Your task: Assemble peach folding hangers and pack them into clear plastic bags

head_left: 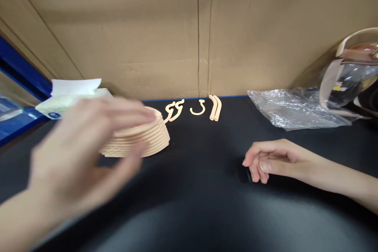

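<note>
My left hand point(79, 153) is blurred and close to the camera. Its thumb and fingers are apart, and I see nothing held between them. Behind it stands a stack of cream curved plastic pieces point(156, 138), partly hidden by the fingers; whether the hand touches it I cannot make out. My right hand point(271, 161) hovers or rests low over the black table point(206, 189), fingers loosely curled, with no object visible in it. Beyond, near the back edge, lie two cream hooks point(177, 111), a single hook point(198, 109) and two slim curved bars point(215, 108).
A tissue pack point(56, 106) with a white sheet sticking out sits at the back left by a blue frame point(26, 63). Crumpled clear plastic point(295, 108) and a transparent bag point(348, 78) are at the right. A cardboard wall point(147, 35) closes off the back.
</note>
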Demonstrator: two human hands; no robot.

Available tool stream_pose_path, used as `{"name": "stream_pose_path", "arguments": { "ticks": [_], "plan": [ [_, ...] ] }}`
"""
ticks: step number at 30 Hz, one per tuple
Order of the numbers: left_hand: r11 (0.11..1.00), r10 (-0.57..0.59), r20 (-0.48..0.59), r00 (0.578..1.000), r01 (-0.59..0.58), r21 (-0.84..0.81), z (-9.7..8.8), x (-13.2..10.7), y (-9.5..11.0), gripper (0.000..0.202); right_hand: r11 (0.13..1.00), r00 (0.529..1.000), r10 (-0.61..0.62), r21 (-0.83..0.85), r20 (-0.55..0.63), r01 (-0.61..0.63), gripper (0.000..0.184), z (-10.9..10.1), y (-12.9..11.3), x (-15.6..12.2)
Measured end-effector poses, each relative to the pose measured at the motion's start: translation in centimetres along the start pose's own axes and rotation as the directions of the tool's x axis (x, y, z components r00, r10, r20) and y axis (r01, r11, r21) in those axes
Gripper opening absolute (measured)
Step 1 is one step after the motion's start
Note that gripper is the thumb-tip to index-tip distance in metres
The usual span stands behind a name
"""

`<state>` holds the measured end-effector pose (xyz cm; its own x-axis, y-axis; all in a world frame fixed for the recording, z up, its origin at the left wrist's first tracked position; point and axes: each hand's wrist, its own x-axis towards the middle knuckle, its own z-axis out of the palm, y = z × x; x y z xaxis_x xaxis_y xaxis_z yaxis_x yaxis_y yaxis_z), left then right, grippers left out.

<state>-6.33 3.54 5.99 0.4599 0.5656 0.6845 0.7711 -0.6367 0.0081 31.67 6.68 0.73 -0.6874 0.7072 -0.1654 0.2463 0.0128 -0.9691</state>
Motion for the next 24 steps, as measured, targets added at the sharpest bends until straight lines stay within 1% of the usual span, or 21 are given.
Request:
{"name": "stream_pose_path", "arguments": {
  "ticks": [1, 2, 3, 4, 6, 9, 11, 14, 16, 20, 24],
  "plan": [
    [0.986, 0.168, 0.045, 0.985, -0.168, 0.006, 0.6, 0.0, 1.8, 0.021, 1.000, 1.000, 0.002, 0.000, -0.001, -0.002, 0.033, 0.0, 0.0, 0.0],
    [0.960, 0.280, 0.133, 0.951, -0.278, -0.031, 1.3, -0.2, 3.2, 0.023, 1.000, 1.000, 0.003, -0.002, -0.001, -0.003, 0.033, 0.0, -0.1, 0.0],
    [0.932, 0.363, 0.202, 0.910, -0.353, -0.084, 1.9, -0.3, 4.2, 0.027, 1.000, 1.000, 0.005, -0.007, 0.001, -0.005, 0.033, 0.0, -0.1, 0.1],
    [0.916, 0.400, 0.237, 0.886, -0.377, -0.135, 2.6, -0.5, 4.8, 0.029, 1.000, 1.000, 0.007, -0.013, 0.004, -0.007, 0.033, 0.0, -0.2, 0.1],
    [0.909, 0.402, 0.261, 0.877, -0.349, -0.227, 3.7, -1.1, 5.0, 0.031, 1.000, 1.000, 0.007, -0.019, 0.005, -0.007, 0.033, 0.0, -0.3, 0.3],
    [0.910, 0.351, 0.326, 0.877, -0.239, -0.338, 4.9, -1.8, 4.1, 0.032, 1.000, 1.000, 0.013, -0.007, -0.005, -0.013, 0.033, 0.0, -0.5, 0.4],
    [0.912, 0.320, 0.360, 0.876, -0.182, -0.368, 5.4, -2.1, 3.6, 0.035, 1.000, 1.000, 0.019, -0.002, -0.009, -0.019, 0.031, 0.1, -0.4, 0.4],
    [0.911, 0.312, 0.413, 0.856, -0.146, -0.385, 5.6, -2.4, 3.3, 0.037, 1.000, 1.000, 0.008, -0.007, -0.009, -0.008, 0.030, 0.1, -0.3, 0.4],
    [0.906, 0.312, 0.429, 0.848, -0.128, -0.404, 5.6, -2.4, 3.4, 0.036, 1.000, 1.000, -0.003, -0.014, -0.011, 0.003, 0.031, 0.2, -0.2, 0.5],
    [0.900, 0.309, 0.430, 0.848, -0.114, -0.422, 5.6, -2.3, 3.5, 0.034, 1.000, 1.000, -0.002, -0.016, -0.019, 0.002, 0.033, 0.2, -0.2, 0.5],
    [0.898, 0.305, 0.414, 0.857, -0.114, -0.424, 5.7, -2.3, 3.5, 0.035, 0.999, 1.000, -0.021, -0.024, 0.023, 0.022, 0.035, -0.2, -1.0, 0.4]
  ]
}}
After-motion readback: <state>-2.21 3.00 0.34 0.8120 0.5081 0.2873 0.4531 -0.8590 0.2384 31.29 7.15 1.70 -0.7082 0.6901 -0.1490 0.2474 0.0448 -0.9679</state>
